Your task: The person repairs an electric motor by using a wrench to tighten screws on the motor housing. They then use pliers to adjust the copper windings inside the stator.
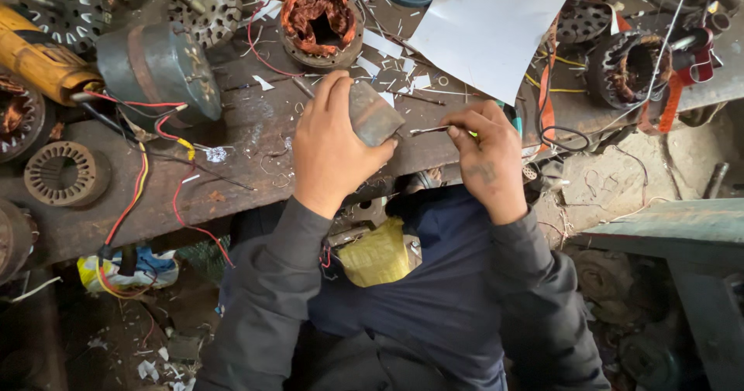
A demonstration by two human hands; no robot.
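left hand (329, 147) fingers clasp stator (373, 112); right hand (490, 158) pinches strip (428, 130).

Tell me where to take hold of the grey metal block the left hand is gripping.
Grip the grey metal block across its broad flat faces, coming from its left, as the left hand does now. That leaves its right edge free, where the right hand holds a thin tool.

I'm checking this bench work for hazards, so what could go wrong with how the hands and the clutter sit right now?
1. The right hand points a thin metal tool at the block gripped in the left hand; a slip could jab those fingers.
2. Loose red wires trail off the workbench edge and could snag a sleeve.
3. The grey motor housing lies on its side and might roll.
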